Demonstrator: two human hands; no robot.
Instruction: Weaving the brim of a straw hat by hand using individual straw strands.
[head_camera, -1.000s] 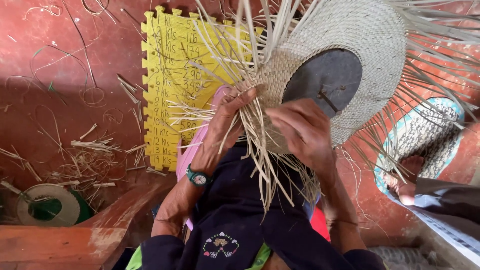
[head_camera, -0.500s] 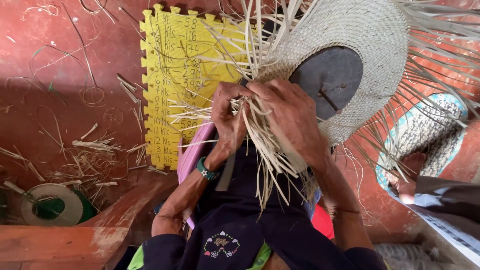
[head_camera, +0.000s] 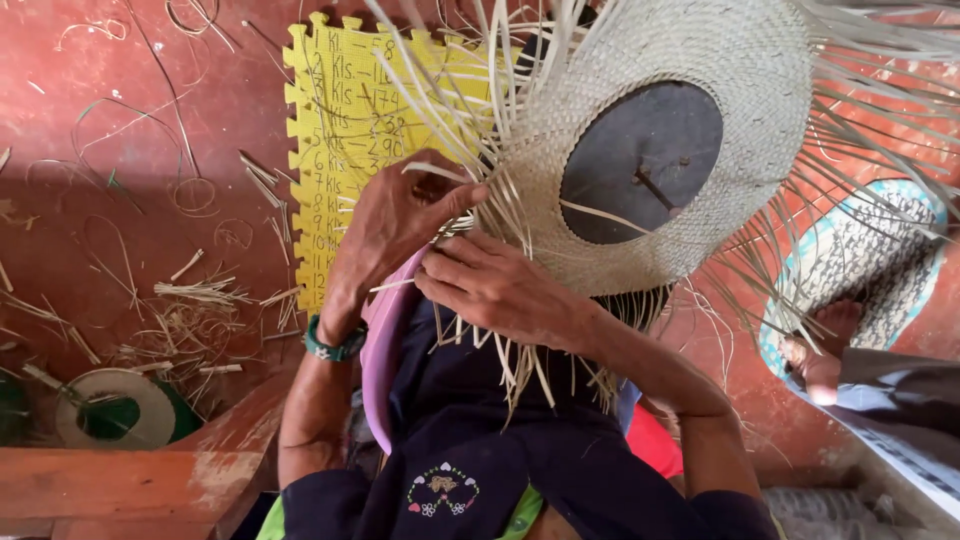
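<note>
Head cam: I'd say we're mid-weave on the brim of the round pale woven straw hat (head_camera: 700, 130), which sits on a dark disc-shaped form over the lap. The left hand (head_camera: 395, 225) is pinched narrow on loose straw strands (head_camera: 520, 330) at the brim's edge, and the right hand (head_camera: 500, 290) is curled shut on strands just below it. Next move probably needs one strand tucked under its neighbour. Versus a second ago, both hands have closed in together on the brim.

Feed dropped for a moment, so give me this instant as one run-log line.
left hand: pinching pale straw strips at rim of round woven straw hat | right hand: gripping strips beside it | yellow foam mat: behind, on red floor
</note>
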